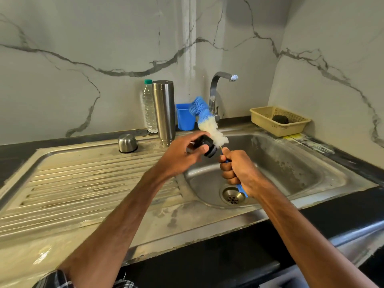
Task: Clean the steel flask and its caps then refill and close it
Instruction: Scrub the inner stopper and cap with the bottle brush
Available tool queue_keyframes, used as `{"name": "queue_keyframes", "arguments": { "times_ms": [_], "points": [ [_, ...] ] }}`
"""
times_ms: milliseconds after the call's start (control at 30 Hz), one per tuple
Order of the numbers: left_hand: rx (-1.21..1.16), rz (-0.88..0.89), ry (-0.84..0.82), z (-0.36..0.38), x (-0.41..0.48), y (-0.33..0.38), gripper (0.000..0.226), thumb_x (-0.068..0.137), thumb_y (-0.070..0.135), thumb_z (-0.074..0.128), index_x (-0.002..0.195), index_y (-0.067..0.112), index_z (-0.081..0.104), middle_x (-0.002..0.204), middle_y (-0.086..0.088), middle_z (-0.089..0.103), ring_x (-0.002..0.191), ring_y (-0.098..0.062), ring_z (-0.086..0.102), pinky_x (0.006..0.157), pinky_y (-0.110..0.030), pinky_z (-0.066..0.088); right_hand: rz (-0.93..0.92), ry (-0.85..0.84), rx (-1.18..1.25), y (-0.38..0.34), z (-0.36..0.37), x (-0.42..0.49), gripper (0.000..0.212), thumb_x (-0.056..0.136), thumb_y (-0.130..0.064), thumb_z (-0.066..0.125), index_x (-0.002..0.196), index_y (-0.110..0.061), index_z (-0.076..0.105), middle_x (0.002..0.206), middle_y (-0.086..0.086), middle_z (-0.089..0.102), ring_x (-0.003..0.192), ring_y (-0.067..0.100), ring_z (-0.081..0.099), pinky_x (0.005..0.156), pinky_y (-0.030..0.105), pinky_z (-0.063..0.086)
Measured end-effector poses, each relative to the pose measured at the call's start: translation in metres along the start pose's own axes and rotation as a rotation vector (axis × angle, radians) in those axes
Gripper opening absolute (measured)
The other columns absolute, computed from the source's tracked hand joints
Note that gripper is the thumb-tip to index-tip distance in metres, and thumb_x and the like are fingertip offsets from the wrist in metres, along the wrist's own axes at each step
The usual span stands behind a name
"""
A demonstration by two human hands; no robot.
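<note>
Just the head view here, looking down over a steel sink set in a black table (353, 161).

The left hand (182, 155) is over the near-left edge of the basin (291, 163), fingers (202, 149) curled round a small black inner cap (208, 147), so that one's properly gripped. The right hand (239, 170) is just beside it, over the basin, clenched in a fist around the blue handle of a bottle brush (207, 125). The end of the handle pokes out below the fist, right above the drain (232, 196). The brush head angles up and away from the hands. Its white bristles look to be up against the black cap, and the blue bristles are further up near the tap (218, 90).

The steel flask (164, 113) itself isn't in anyone's hand. It's standing upright at the back of the ribbed drainboard (83, 183), just left of the basin. Can't tell from here which end is up. A clear plastic water bottle (148, 107) with a green lid stands behind it on the left, pretty much touching it. The domed steel outer cap (127, 143) sits on the drainboard a bit further left, apart from the flask.

A blue plastic cup (185, 117) is just right of the flask, partly behind the brush. On the back right corner sits a beige mesh basket (280, 129) with something dark in it, too small to make out. Marble-look wall panels run behind everything.
</note>
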State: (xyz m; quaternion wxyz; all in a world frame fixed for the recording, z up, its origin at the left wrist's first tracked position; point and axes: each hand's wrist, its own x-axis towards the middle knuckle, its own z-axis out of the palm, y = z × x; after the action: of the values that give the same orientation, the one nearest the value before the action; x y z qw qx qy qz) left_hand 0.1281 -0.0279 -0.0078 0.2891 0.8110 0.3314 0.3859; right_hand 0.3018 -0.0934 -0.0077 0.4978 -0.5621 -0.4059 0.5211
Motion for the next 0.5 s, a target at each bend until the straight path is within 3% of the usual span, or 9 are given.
{"name": "queue_keyframes", "arguments": {
  "times_ms": [67, 267, 433, 500],
  "points": [
    [0.18, 0.066, 0.042, 0.004, -0.002, 0.0, 0.037, 0.1, 0.029, 0.062, 0.136, 0.023, 0.059, 0.117, 0.001, 0.067, 0.101, -0.014, 0.066, 0.088, -0.031, 0.056, -0.046, 0.035, -0.065, 0.003, 0.002, 0.001, 0.04, 0.109, -0.034, 0.033, 0.074, -0.02, 0.044, 0.053, -0.007, 0.027, 0.04, 0.007, 0.019, 0.035, 0.018, 0.013],
    [0.364, 0.077, 0.104, 0.009, -0.003, -0.014, 0.049, 0.098, 0.029, 0.064, 0.145, 0.019, 0.051, 0.134, -0.008, 0.06, 0.124, -0.023, 0.054, 0.108, -0.04, 0.042, -0.108, 0.063, -0.17, 0.008, 0.0, 0.0, 0.04, 0.109, -0.036, 0.034, 0.075, -0.018, 0.046, 0.054, -0.005, 0.029, 0.041, 0.009, 0.021, 0.038, 0.019, 0.015],
    [0.365, 0.065, 0.127, 0.021, -0.002, -0.014, 0.05, 0.099, 0.042, 0.058, 0.144, 0.023, 0.049, 0.132, -0.007, 0.061, 0.12, -0.021, 0.056, 0.104, -0.043, 0.047, -0.14, 0.106, -0.149, 0.005, 0.005, 0.006, 0.037, 0.108, -0.035, 0.034, 0.08, -0.016, 0.049, 0.059, -0.002, 0.03, 0.043, 0.01, 0.024, 0.04, 0.022, 0.016],
    [0.315, 0.04, 0.209, 0.017, -0.002, -0.014, 0.044, 0.1, 0.04, 0.06, 0.138, 0.019, 0.054, 0.124, -0.003, 0.064, 0.111, -0.017, 0.06, 0.098, -0.031, 0.05, -0.137, 0.075, -0.169, 0.009, 0.007, 0.004, 0.038, 0.108, -0.036, 0.034, 0.079, -0.017, 0.048, 0.057, -0.003, 0.029, 0.041, 0.009, 0.023, 0.038, 0.019, 0.015]
  ]
}}
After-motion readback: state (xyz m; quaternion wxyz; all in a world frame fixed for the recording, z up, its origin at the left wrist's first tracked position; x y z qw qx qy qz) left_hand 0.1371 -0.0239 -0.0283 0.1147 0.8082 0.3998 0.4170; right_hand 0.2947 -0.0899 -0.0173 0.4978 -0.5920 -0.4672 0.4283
